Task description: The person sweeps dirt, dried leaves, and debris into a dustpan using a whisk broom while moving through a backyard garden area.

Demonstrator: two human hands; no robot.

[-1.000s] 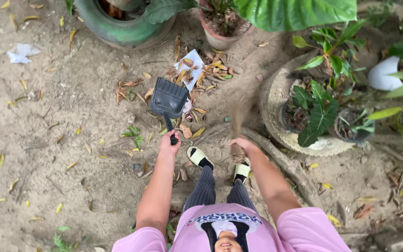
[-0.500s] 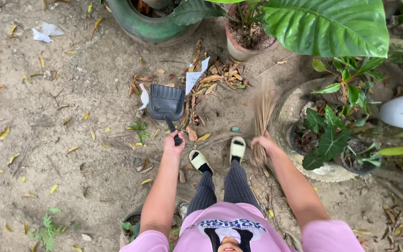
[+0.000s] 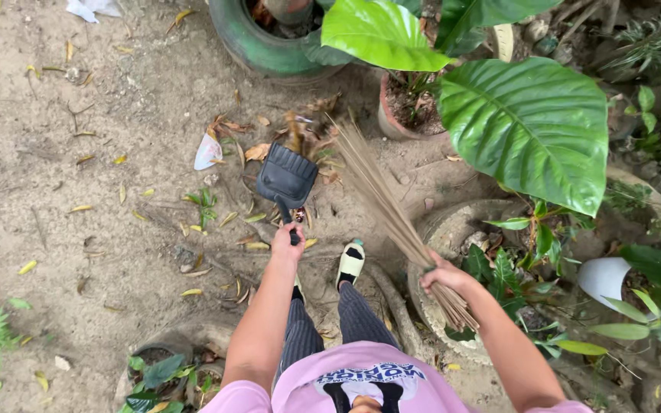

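The sweeping looks partly done: a clump of dry leaves (image 3: 300,141) sits gathered at the mouth of the dark dustpan (image 3: 288,177), not yet scooped in, while yellow leaves still dot the dirt out toward 9 o'clock. The left hand (image 3: 288,242) is closed round the dustpan's handle, pan at its 12 o'clock; the right hand (image 3: 442,273) grips a stick broom (image 3: 380,191), bristles angled toward 11 o'clock, tips beside the clump.
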